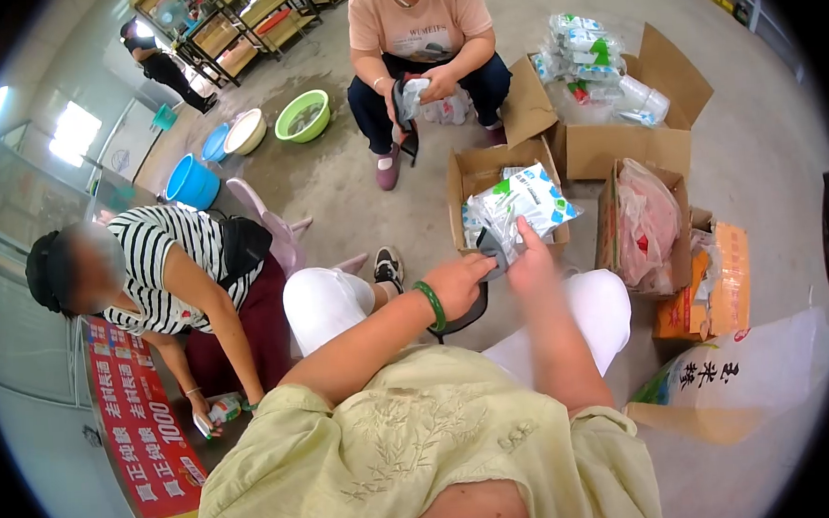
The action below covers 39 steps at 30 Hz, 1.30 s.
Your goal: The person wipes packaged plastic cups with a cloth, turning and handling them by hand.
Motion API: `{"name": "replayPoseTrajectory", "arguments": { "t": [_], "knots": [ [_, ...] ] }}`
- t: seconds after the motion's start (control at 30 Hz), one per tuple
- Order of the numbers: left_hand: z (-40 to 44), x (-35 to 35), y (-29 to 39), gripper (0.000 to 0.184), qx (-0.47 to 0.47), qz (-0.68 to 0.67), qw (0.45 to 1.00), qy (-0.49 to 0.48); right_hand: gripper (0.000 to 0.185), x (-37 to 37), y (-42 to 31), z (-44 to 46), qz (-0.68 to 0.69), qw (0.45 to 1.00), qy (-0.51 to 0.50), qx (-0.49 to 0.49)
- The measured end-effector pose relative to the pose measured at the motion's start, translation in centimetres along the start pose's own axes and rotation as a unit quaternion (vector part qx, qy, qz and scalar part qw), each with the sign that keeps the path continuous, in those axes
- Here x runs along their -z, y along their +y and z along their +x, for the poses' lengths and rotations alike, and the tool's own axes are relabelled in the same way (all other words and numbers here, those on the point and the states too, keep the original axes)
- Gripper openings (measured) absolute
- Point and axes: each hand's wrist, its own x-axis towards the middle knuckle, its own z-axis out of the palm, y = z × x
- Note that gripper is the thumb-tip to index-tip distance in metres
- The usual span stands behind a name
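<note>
Between my two hands is a dark grey fabric-like piece [492, 248], with a dark strap or edge hanging below; I cannot make out its exact kind. My left hand [461, 281], below a green bangle, is closed on its left side. On the other side, my right hand [530, 260] grips it too, slightly blurred, with one finger pointing up. Just beyond my right fingertips, a clear plastic packet printed in white, blue and green [535, 201] rests on an open cardboard box [464, 177]. Whether that finger touches the packet, I cannot tell.
A larger carton [624, 149] holds similar packets. At right stand a box with a pink plastic bag [652, 223], an orange box [730, 280] and a white sack [739, 373]. A co-worker opposite [426, 33] handles a dark piece; another [176, 262] bends at left. Basins [302, 117] stand behind.
</note>
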Motion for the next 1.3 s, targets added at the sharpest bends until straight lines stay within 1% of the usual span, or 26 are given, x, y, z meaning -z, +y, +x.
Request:
{"name": "replayPoseTrajectory", "arguments": {
  "t": [0.07, 0.13, 0.17, 0.2, 0.27, 0.3, 0.33, 0.4, 0.43, 0.47, 0.53, 0.6, 0.67, 0.77, 0.8, 0.87, 0.93, 0.97, 1.0, 1.03, 1.07, 1.13, 1.17, 1.23, 1.27, 1.3],
  "knots": [
    [-0.1, -0.2, -1.8, 0.048, -0.001, -0.019, 1.0, 0.018, 0.041, 0.4, 0.0, 0.5, 0.027, 0.999, -0.021, -0.009],
    [-0.3, 0.6, -3.1, 0.043, 0.099, -0.087, 0.988, 0.08, 0.043, -0.5, -0.3, 0.0, -0.044, 0.998, 0.003, 0.054],
    [-0.2, 1.2, -3.7, 0.039, 0.122, -0.125, 0.979, 0.105, 0.043, -0.5, -0.3, 0.0, -0.044, 0.998, 0.003, 0.054],
    [-0.1, 1.8, -4.1, 0.039, 0.122, -0.125, 0.979, 0.106, 0.044, -0.4, -0.2, 0.1, -0.063, 0.996, 0.015, 0.06],
    [0.0, 3.7, -3.4, 0.036, 0.148, -0.274, 0.937, 0.156, 0.045, -0.2, 0.0, 0.4, -0.084, 0.994, 0.025, 0.064],
    [0.3, 3.3, -4.1, 0.033, 0.078, -0.286, 0.94, 0.17, 0.045, 0.2, 0.3, 0.6, -0.098, 0.993, 0.029, 0.053],
    [0.3, 3.4, -3.2, 0.033, 0.079, -0.287, 0.939, 0.173, 0.046, 0.3, 0.5, 0.6, -0.113, 0.992, 0.033, 0.042],
    [0.4, 3.5, -0.4, 0.033, -0.032, -0.126, 0.971, 0.201, 0.046, 0.0, 0.6, 0.3, -0.125, 0.991, 0.026, 0.026],
    [0.6, 2.8, -0.1, 0.037, -0.064, -0.078, 0.976, 0.193, 0.046, -0.3, 0.6, 0.1, -0.134, 0.991, 0.019, 0.013],
    [0.4, 2.3, 0.2, 0.037, -0.064, -0.078, 0.975, 0.195, 0.046, -0.6, 0.4, -0.2, -0.136, 0.99, 0.017, 0.013],
    [0.2, 1.6, 0.8, 0.041, -0.059, 0.051, 0.988, 0.13, 0.047, -0.9, 0.2, -0.9, -0.147, 0.987, 0.02, -0.054],
    [0.5, 0.9, -0.2, 0.043, -0.058, 0.08, 0.986, 0.137, 0.047, -0.5, 0.4, -0.8, -0.142, 0.989, 0.006, -0.042],
    [0.3, 1.4, -0.7, 0.04, -0.095, 0.105, 0.973, 0.184, 0.045, -0.7, 0.3, -0.8, -0.111, 0.992, 0.002, -0.062],
    [0.1, 2.9, -1.4, 0.038, -0.065, 0.123, 0.972, 0.19, 0.041, -1.3, -0.4, -0.9, -0.049, 0.995, -0.023, -0.088],
    [-0.1, 3.3, -2.0, 0.038, -0.064, 0.122, 0.972, 0.191, 0.041, -1.6, -0.7, -1.2, -0.05, 0.994, -0.024, -0.089],
    [-0.5, 4.0, -4.1, 0.036, 0.085, 0.094, 0.976, 0.178, 0.04, -3.5, -1.9, -2.5, 0.011, 0.993, -0.016, -0.118],
    [-1.1, 4.7, -6.7, 0.03, 0.09, 0.065, 0.957, 0.267, 0.041, -3.4, -2.0, -2.5, 0.01, 0.991, -0.014, -0.13],
    [-1.4, 5.5, -7.7, 0.03, 0.089, 0.065, 0.957, 0.267, 0.042, -3.6, -2.1, -2.7, -0.037, 0.99, -0.009, -0.133],
    [-1.9, 6.2, -8.7, 0.03, 0.091, 0.063, 0.946, 0.306, 0.043, -3.7, -2.0, -3.0, -0.086, 0.987, -0.003, -0.137],
    [-2.6, 6.8, -9.4, 0.031, 0.093, 0.059, 0.932, 0.346, 0.043, -3.3, -1.7, -3.0, -0.088, 0.986, -0.002, -0.14],
    [-3.3, 7.5, -9.8, 0.031, 0.092, 0.058, 0.932, 0.347, 0.044, -2.6, -1.3, -2.6, -0.101, 0.988, 0.007, -0.118],
    [-3.8, 9.7, -10.8, 0.024, 0.18, -0.082, 0.912, 0.359, 0.047, -1.8, -0.8, -1.3, -0.126, 0.99, 0.023, -0.063],
    [-4.0, 10.4, -12.3, 0.024, 0.172, -0.084, 0.913, 0.361, 0.047, -1.9, -0.8, -1.1, -0.129, 0.99, 0.021, -0.056],
    [-4.3, 11.2, -15.6, 0.029, 0.231, -0.183, 0.866, 0.405, 0.05, -1.7, -0.6, -0.9, -0.188, 0.977, 0.075, -0.061],
    [-4.6, 11.4, -16.7, 0.029, 0.231, -0.192, 0.863, 0.406, 0.05, -1.2, -0.2, -0.9, -0.196, 0.976, 0.078, -0.06],
    [-4.8, 11.5, -17.7, 0.03, 0.236, -0.385, 0.78, 0.434, 0.052, -0.5, 0.1, -0.7, -0.232, 0.965, 0.094, -0.081]
  ]
}}
